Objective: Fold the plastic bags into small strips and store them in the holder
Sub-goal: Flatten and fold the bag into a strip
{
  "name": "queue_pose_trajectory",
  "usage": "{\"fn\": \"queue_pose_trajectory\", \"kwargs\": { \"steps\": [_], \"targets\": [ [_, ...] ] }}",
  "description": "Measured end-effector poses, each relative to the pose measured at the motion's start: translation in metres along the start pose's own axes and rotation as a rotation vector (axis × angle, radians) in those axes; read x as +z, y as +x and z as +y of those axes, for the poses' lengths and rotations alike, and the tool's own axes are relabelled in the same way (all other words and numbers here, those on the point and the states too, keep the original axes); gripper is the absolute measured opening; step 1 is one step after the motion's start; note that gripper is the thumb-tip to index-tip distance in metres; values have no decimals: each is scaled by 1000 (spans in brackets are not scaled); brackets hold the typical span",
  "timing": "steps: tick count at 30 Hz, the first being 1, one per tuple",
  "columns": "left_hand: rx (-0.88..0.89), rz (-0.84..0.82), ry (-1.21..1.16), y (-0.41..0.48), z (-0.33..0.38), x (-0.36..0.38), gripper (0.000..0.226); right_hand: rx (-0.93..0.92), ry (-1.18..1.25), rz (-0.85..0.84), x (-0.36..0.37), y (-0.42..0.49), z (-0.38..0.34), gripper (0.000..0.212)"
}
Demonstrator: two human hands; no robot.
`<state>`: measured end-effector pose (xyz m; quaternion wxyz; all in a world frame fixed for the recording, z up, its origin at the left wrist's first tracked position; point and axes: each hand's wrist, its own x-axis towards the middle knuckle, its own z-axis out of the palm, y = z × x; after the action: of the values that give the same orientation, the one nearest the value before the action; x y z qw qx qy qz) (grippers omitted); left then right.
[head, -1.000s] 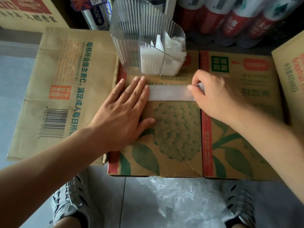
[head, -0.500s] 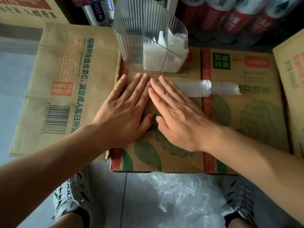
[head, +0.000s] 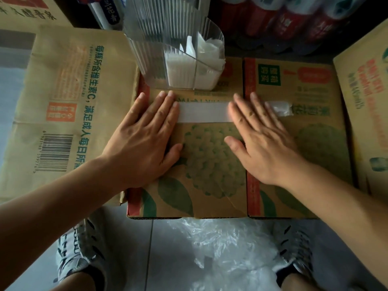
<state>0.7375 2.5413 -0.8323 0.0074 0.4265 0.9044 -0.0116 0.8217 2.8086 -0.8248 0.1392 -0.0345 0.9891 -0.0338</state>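
Cardboard box (head: 212, 164): brown corrugated carton, matte, printed with a green clustered fruit, leaves and red bands; serves as the work surface, flanked by further printed cartons. Loose plastic bag (head: 228, 250): thin, translucent, heavily crinkled film, heaped on the pale tiled floor just off the box's near edge, between two grey shoes. Holder (head: 157, 57): clear rigid plastic, vertically ribbed walls, rounded corners, split by a divider; stands upright at the box's far edge, left of centre, and contains folded bags (head: 180, 70), white, flat-packed and stacked on edge, some rumpled at the right. Left hand (head: 144, 139): flat, palm down, fingers straight and together, fingertips pressing the strip's left end. Right hand (head: 262, 141): flat, palm down, fingers spread straight, slightly blurred, lying over the strip's right part; neither hand is curled round anything. Folded strip (head: 203, 113): one plastic bag reduced to a long narrow white band, smooth and crisp-edged between the hands, lying parallel to the box's far edge just in front of the holder; its right end, beyond the right fingers, is translucent and crumpled.
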Motion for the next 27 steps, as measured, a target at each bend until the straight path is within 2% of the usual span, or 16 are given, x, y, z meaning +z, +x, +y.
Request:
{"fn": "queue_pose_trajectory", "kwargs": {
  "steps": [8,13,18,22,24,27],
  "targets": [
    [-60,-43,-28,0,3,-4,84,25,35,9,-1,-4,8,75],
    [-88,-22,-170,3,-2,-9,78,42,57,43,-10,-2,7,77],
    [-123,35,-278,17,-6,-20,68,44,71,208,-16,6,4,75],
    [-107,45,-292,21,-10,-20,61,-89,117,326,-16,12,1,63],
    [-130,61,-322,23,-11,-22,58,-153,159,308,-13,15,-1,56],
    [-201,92,-364,27,-9,-26,49,-176,165,263,-9,17,-3,55]
  ]
}}
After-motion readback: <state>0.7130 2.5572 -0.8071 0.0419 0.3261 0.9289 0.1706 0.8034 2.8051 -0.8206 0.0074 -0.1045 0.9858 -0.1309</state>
